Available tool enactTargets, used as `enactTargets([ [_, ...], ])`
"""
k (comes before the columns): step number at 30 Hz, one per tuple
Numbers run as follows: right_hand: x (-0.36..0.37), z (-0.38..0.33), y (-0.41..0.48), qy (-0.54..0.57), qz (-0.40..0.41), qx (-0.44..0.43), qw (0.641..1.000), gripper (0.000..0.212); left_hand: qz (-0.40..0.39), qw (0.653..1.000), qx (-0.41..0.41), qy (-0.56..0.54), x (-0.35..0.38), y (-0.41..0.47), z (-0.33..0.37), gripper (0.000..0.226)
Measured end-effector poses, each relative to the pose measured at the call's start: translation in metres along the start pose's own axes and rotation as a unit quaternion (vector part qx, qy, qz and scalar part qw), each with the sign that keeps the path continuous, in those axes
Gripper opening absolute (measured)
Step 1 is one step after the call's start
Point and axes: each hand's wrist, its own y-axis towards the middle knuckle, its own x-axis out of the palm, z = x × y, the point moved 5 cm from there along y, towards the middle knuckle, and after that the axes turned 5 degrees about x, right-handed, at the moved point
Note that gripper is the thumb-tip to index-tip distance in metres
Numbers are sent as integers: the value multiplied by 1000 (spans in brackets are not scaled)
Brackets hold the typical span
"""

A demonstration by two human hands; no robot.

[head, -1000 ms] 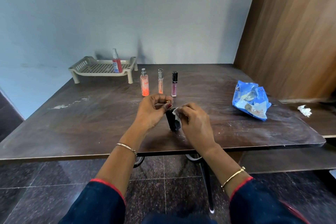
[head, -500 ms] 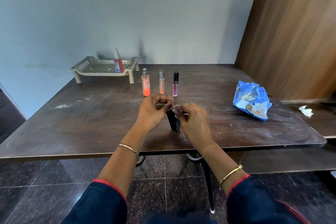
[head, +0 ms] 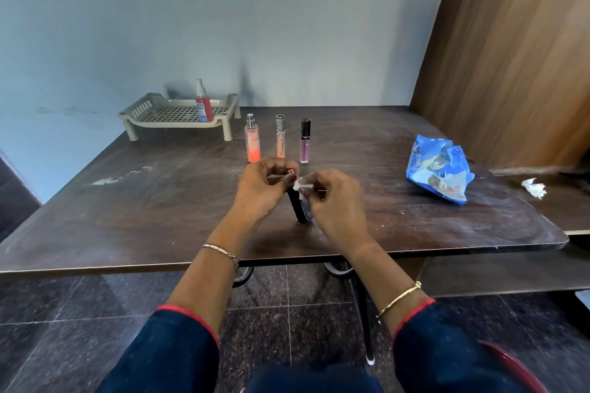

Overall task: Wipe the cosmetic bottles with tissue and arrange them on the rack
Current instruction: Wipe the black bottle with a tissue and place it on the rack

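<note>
**One bottle racked, one in your hands, three waiting**

You are early in the job. Your left hand (head: 265,188) pinches the top of a dark bottle (head: 299,209), fingers curled around the cap. The bottle's base is on the table (head: 159,201) near the front edge, and it leans a little. Your right hand (head: 335,201) pinches a small wad of tissue (head: 300,184) between thumb and fingertips and holds it against the bottle's upper part, just beside your left thumb. This looks like the wiping step for that bottle. How much of its surface is already clean cannot be told from here.

The rack (head: 139,109) sits at the far left of the table, against the wall. It holds one thing only: a red spray bottle (head: 203,105), upright towards its right side. That one looks done.

Three more stand in a row on the table between the rack and your hands: an orange spray bottle (head: 252,143), a peach tube (head: 280,137) and a purple tube (head: 305,142), all upright and close together. By where they stand, they are not yet wiped or placed, so with the dark bottle four remain.

To your right lies a crumpled blue packet (head: 437,169), partly open; its contents are unclear. Further right, on a neighbouring surface, lies a crumpled tissue (head: 533,187).
</note>
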Motion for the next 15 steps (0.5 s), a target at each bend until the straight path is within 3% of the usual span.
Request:
enactTargets([
  [3,5,4,-6,-90,3,-33,995,6,3,1000,-9,0,-5,4,-6,18],
  [11,0,27,-23,-186,-91,25,978,8,-12,1000,-23,-18,-4,7,-9,16],
  [15,-20,25,-13,-172,-33,58,983,9,-12,1000,-22,-19,-4,8,-8,15],
])
